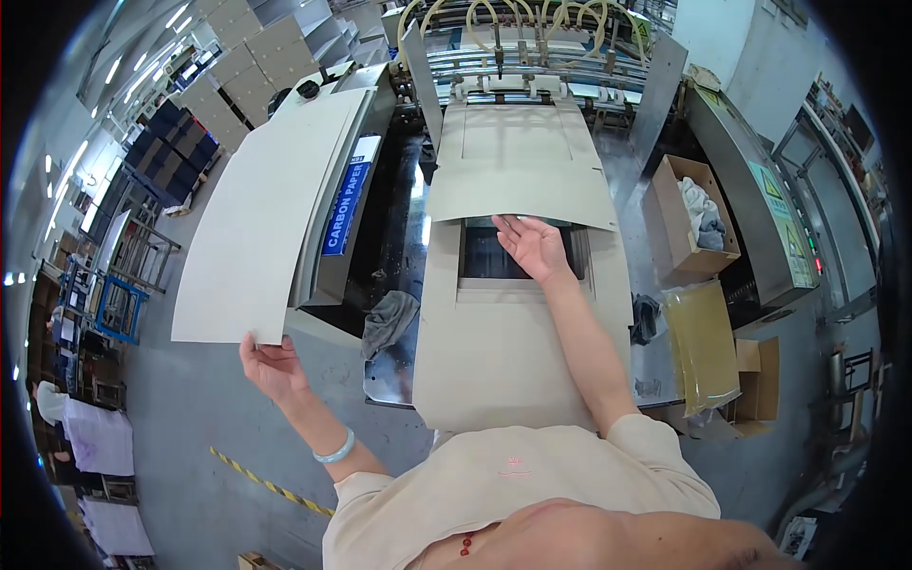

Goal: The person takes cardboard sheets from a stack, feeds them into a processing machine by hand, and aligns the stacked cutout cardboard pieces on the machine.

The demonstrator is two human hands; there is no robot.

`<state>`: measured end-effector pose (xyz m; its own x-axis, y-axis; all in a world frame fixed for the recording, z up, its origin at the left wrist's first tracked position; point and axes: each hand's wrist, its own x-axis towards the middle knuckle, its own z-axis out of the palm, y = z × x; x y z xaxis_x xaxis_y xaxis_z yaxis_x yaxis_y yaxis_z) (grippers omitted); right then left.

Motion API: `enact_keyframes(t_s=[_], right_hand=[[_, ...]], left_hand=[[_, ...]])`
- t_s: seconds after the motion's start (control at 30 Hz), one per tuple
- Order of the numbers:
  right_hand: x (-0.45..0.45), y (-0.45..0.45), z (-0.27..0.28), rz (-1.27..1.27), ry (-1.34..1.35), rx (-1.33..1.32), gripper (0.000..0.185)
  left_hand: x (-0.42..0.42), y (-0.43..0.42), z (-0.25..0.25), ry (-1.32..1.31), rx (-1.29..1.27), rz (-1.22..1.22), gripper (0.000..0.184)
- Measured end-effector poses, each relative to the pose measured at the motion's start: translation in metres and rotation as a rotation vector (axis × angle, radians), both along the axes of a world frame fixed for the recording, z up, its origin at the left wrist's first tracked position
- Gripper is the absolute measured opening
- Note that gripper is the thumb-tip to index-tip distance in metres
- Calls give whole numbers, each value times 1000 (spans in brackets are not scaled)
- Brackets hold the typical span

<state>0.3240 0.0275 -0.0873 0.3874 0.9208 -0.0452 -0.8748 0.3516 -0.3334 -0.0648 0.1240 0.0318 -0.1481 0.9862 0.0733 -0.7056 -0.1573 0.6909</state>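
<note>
A large pale cardboard sheet lies on the side table at left, one corner reaching past its front edge. My left hand, with a pale bangle on the wrist, pinches that near corner. My right hand is palm up at the near edge of another cardboard sheet, which lies in the machine's feed. Its fingers are stretched out and touch that edge, with no grip visible. Beneath the hand is a dark rectangular opening in a board-covered feed table.
Rollers and hoses of the machine stand at the far end. A blue carbon paper box is beside the left sheet. Grey rags lie nearby. At right are a carton with cloths and a yellowish wrapped pack.
</note>
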Motion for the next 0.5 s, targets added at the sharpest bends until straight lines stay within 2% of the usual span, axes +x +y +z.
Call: enact_keyframes(t_s=[0.13, 0.33, 0.47, 0.5], right_hand=[[1, 1, -1, 9, 22, -2, 24], [-2, -3, 6, 21, -69, -48, 38], [-5, -5, 13, 241, -266, -311, 42], [-9, -4, 15, 257, -269, -306, 42]], left_hand=[[5, 0, 10, 35, -2, 18, 17], [-25, 30, -20, 139, -47, -71, 25], [-16, 6, -9, 7, -20, -139, 26], [-15, -3, -7, -11, -8, -175, 26]])
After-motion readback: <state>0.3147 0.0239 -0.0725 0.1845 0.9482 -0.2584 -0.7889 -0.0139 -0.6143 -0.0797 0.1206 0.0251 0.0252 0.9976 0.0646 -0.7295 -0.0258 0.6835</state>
